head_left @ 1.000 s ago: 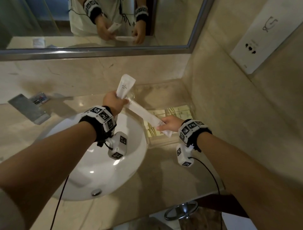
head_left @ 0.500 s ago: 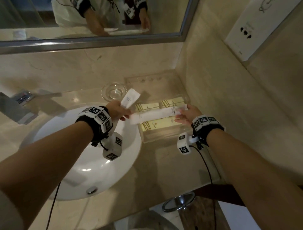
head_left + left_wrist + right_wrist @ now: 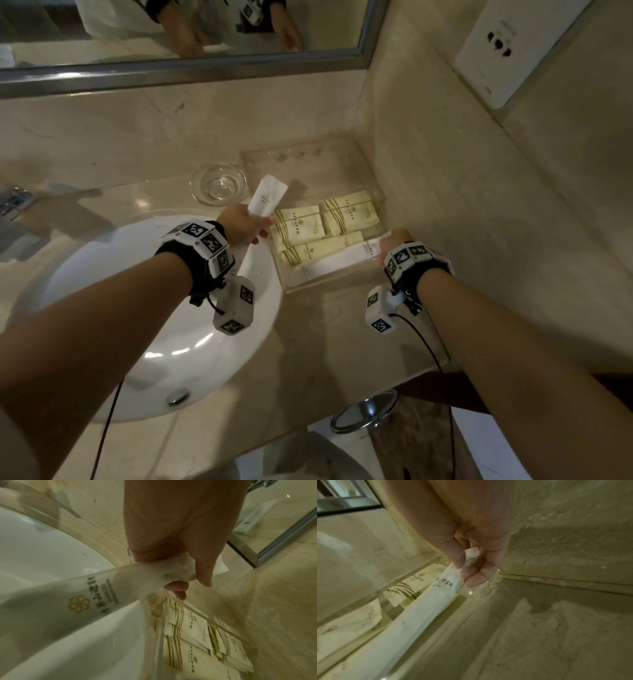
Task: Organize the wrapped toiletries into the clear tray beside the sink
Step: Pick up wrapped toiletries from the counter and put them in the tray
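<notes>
Head cam only shows the backs of both hands. Right wrist cam shows the right hand (image 3: 471, 566) pinching the long white packet (image 3: 412, 615), which lies along the clear tray's (image 3: 325, 284) front edge. Left hand (image 3: 171, 555) grips a crumpled white sachet (image 3: 77, 601) over the sink (image 3: 137, 308).

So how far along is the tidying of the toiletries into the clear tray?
Three yellow packets already lie in the clear tray. The right hand pinches the end of a long white packet that lies along the tray's front edge, not yet released. The left hand grips a second white packet above the tray's left side; that one is left to place.
</notes>
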Available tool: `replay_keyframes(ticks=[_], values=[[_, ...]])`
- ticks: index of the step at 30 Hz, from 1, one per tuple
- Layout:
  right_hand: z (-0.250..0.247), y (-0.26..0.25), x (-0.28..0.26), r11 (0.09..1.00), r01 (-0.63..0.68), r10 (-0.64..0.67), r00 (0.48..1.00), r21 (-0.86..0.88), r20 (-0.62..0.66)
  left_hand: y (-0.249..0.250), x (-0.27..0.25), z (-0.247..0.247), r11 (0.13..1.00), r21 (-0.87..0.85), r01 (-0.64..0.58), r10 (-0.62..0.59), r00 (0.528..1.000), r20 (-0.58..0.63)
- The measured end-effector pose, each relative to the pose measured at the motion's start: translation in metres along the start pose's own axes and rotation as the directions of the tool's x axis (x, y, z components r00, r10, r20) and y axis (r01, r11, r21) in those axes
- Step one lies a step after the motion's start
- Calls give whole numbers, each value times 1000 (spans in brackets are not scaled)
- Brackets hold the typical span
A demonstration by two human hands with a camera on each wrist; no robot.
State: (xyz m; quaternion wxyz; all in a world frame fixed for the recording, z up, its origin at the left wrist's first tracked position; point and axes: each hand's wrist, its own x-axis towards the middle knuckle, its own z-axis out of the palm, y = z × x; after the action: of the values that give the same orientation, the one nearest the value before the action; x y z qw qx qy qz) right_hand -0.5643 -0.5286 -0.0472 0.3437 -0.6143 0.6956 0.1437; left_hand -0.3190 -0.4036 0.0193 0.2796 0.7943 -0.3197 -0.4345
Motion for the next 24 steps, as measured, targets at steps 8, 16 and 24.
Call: replay_keyframes(ticks=[8,16,24], values=[[3,-4,-19,989,47,-66,989,-137,-136,6,-2,8,1000,10,16,-17,1000,13],[-9,-19,-39,937,109,-216,927,-333,-305,19,-6,6,996,-88,22,-20,999,31],[3,-54,-65,834,547,-544,837,77,-59,34,-18,-6,985,-149,-91,96,995,28]])
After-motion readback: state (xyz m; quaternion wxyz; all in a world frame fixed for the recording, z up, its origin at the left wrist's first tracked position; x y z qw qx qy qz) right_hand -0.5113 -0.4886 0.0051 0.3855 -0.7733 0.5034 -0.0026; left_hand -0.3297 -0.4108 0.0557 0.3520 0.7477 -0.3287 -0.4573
